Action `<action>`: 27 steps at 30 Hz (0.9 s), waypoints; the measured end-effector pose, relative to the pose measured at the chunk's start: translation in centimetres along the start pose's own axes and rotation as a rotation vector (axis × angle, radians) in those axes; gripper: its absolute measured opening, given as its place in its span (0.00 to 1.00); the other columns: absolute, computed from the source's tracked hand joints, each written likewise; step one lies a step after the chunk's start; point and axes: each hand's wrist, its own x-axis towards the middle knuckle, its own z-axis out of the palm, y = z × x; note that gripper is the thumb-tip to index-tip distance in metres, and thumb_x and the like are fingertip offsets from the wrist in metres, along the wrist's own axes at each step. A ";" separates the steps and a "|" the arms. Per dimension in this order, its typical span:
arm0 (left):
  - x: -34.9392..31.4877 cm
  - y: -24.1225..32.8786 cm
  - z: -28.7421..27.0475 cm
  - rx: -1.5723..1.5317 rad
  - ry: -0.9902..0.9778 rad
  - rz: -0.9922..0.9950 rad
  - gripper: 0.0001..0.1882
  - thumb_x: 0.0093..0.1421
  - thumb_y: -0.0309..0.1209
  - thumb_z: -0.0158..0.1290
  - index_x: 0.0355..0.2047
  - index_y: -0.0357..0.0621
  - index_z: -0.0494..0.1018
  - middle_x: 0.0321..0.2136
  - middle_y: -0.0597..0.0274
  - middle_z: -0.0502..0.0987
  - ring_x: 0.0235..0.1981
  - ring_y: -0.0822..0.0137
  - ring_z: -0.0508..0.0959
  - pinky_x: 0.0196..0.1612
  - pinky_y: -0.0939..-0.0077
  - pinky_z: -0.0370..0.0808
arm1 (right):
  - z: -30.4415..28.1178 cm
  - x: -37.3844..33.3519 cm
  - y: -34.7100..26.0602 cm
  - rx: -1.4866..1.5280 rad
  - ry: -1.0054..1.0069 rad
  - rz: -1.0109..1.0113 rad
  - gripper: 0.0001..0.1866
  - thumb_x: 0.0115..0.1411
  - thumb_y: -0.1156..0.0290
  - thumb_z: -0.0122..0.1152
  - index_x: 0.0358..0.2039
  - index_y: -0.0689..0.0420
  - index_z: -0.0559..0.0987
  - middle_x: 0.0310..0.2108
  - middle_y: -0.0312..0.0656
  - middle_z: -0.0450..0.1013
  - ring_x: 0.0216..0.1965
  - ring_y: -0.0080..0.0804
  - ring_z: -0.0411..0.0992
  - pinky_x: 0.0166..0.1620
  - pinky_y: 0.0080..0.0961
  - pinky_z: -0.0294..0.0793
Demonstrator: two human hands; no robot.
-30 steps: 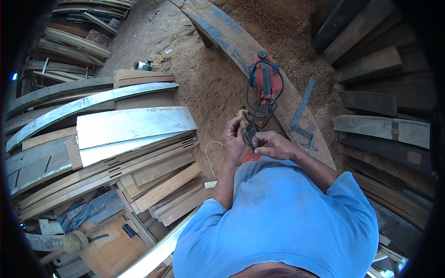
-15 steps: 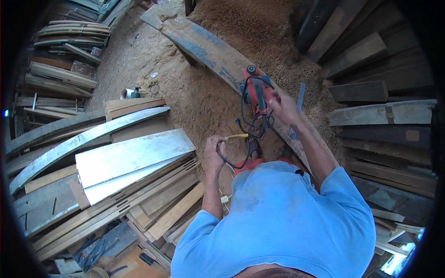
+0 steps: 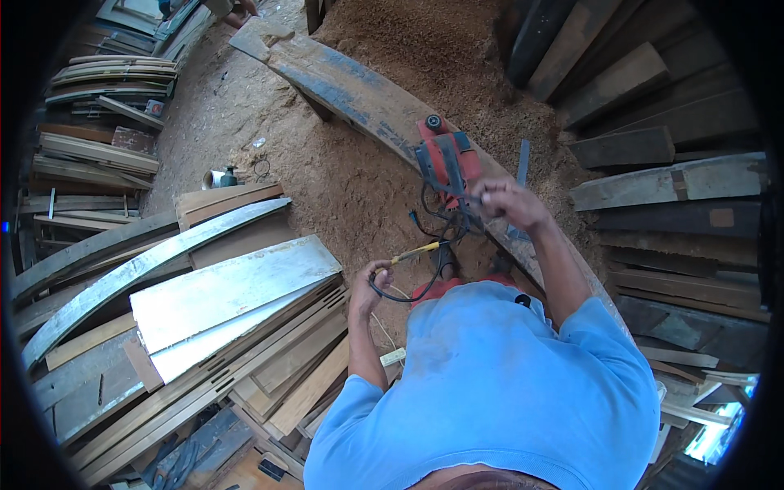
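A red and black electric planer (image 3: 447,167) rests on a long, dusty plank bench (image 3: 371,102). Its black power cord (image 3: 461,224) hangs in loops off the near end. My right hand (image 3: 513,202), fingers curled, is beside the planer's near end, closed on a stretch of this cord. Lower left, my left hand (image 3: 374,279) grips another part of the cord, which bends round below it. A yellow section (image 3: 419,251) runs from my left hand toward the hanging loops; whether it is tape or a sleeve I cannot tell. A small blue-black plug-like end (image 3: 414,219) dangles nearby.
Stacked boards (image 3: 237,286) lie at left, a white panel among them. More timber (image 3: 637,147) leans at right. Sawdust (image 3: 425,49) heaps behind the bench. A flat metal strip (image 3: 523,163) lies beside the planer. A pale power strip (image 3: 393,357) hangs near my left forearm.
The cord that looped up over the planer now hangs below it. My right hand has drawn back from the planer's side toward me. The left hand has moved slightly down and left.
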 end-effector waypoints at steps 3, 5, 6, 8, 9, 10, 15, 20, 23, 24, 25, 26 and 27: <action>0.9 1.8 -0.8 -0.304 -0.004 -0.007 0.10 0.66 0.22 0.52 0.48 0.39 0.76 0.36 0.61 0.81 0.37 0.71 0.81 0.45 0.73 0.80 | 1.5 -4.1 0.6 0.077 -0.063 0.137 0.09 0.65 0.68 0.52 0.38 0.59 0.77 0.24 0.29 0.67 0.23 0.15 0.61 0.28 0.17 0.60; 1.9 2.2 -2.6 -0.330 -0.036 0.140 0.10 0.66 0.21 0.52 0.47 0.39 0.76 0.37 0.61 0.81 0.38 0.70 0.81 0.46 0.73 0.80 | 1.4 -7.1 2.1 0.236 0.114 0.181 0.09 0.65 0.68 0.52 0.38 0.59 0.76 0.25 0.29 0.66 0.24 0.15 0.60 0.29 0.16 0.63; 2.5 2.4 -3.5 -0.343 -0.053 0.214 0.10 0.66 0.20 0.52 0.47 0.39 0.77 0.37 0.61 0.81 0.38 0.70 0.81 0.46 0.73 0.80 | 1.2 -8.6 3.1 0.315 0.204 0.202 0.09 0.65 0.68 0.52 0.38 0.59 0.76 0.25 0.29 0.66 0.24 0.15 0.60 0.29 0.16 0.64; 2.6 4.6 -4.3 -0.314 -0.143 0.316 0.11 0.63 0.22 0.55 0.47 0.40 0.77 0.38 0.59 0.81 0.41 0.68 0.80 0.49 0.70 0.79 | 0.4 -11.1 5.6 0.185 0.366 0.300 0.09 0.64 0.67 0.52 0.36 0.59 0.76 0.25 0.32 0.68 0.25 0.21 0.65 0.33 0.22 0.70; 2.6 5.9 -4.6 -0.280 -0.202 0.345 0.12 0.63 0.19 0.53 0.47 0.40 0.78 0.39 0.60 0.81 0.43 0.68 0.80 0.49 0.70 0.78 | 0.1 -12.3 7.2 0.125 0.450 0.352 0.09 0.64 0.67 0.52 0.35 0.58 0.77 0.25 0.33 0.69 0.26 0.24 0.68 0.34 0.25 0.72; 2.8 7.2 -4.9 -0.245 -0.266 0.377 0.14 0.63 0.17 0.51 0.47 0.40 0.78 0.39 0.60 0.80 0.44 0.68 0.79 0.50 0.71 0.77 | -0.3 -13.3 9.2 -0.322 0.354 0.345 0.10 0.62 0.67 0.51 0.35 0.59 0.78 0.28 0.38 0.73 0.29 0.30 0.71 0.36 0.30 0.74; 2.6 11.7 -3.9 -0.421 -0.730 0.404 0.19 0.61 0.36 0.57 0.46 0.34 0.79 0.40 0.53 0.78 0.43 0.59 0.79 0.47 0.71 0.76 | 2.2 -13.9 13.2 -1.218 0.014 0.858 0.16 0.56 0.67 0.53 0.38 0.60 0.84 0.43 0.54 0.80 0.46 0.54 0.78 0.49 0.48 0.76; 2.5 11.2 -3.3 -0.197 -0.601 0.089 0.19 0.65 0.37 0.54 0.50 0.35 0.77 0.38 0.53 0.79 0.39 0.62 0.80 0.38 0.70 0.78 | 2.7 -10.3 11.4 -1.420 0.172 1.034 0.20 0.55 0.67 0.54 0.46 0.61 0.81 0.43 0.57 0.79 0.52 0.54 0.75 0.55 0.47 0.73; 1.9 10.2 -4.0 0.162 -0.386 -0.053 0.16 0.65 0.35 0.53 0.49 0.38 0.77 0.36 0.52 0.79 0.34 0.60 0.80 0.35 0.67 0.78 | 1.6 -7.1 8.3 -1.243 0.537 0.582 0.19 0.60 0.64 0.51 0.46 0.61 0.80 0.43 0.58 0.78 0.49 0.59 0.75 0.54 0.50 0.73; 1.9 9.9 -4.3 0.339 -0.356 -0.005 0.15 0.64 0.33 0.53 0.48 0.41 0.78 0.38 0.51 0.79 0.35 0.58 0.80 0.37 0.64 0.78 | 2.2 -5.9 6.4 -1.229 0.595 0.479 0.19 0.62 0.62 0.50 0.46 0.61 0.79 0.42 0.59 0.78 0.47 0.61 0.75 0.52 0.52 0.74; 2.0 9.6 -4.5 0.518 -0.322 0.038 0.13 0.63 0.31 0.53 0.47 0.43 0.78 0.39 0.50 0.79 0.35 0.57 0.80 0.38 0.62 0.77 | 2.0 -4.9 6.3 -1.254 0.589 0.382 0.19 0.61 0.62 0.50 0.46 0.61 0.78 0.43 0.59 0.77 0.47 0.61 0.75 0.52 0.52 0.73; 2.0 9.4 -5.0 0.772 -0.317 0.159 0.13 0.61 0.29 0.54 0.46 0.46 0.79 0.41 0.49 0.79 0.38 0.55 0.79 0.42 0.59 0.75 | 1.7 -3.8 6.8 -1.278 0.580 0.285 0.19 0.61 0.62 0.51 0.47 0.61 0.77 0.45 0.59 0.77 0.47 0.61 0.75 0.52 0.52 0.73; 2.0 9.4 -5.5 1.026 -0.302 0.279 0.12 0.60 0.28 0.54 0.44 0.49 0.79 0.44 0.48 0.79 0.40 0.53 0.79 0.46 0.56 0.74 | 1.4 -2.8 7.4 -1.300 0.566 0.183 0.19 0.61 0.62 0.52 0.47 0.62 0.77 0.46 0.59 0.77 0.47 0.61 0.75 0.52 0.52 0.73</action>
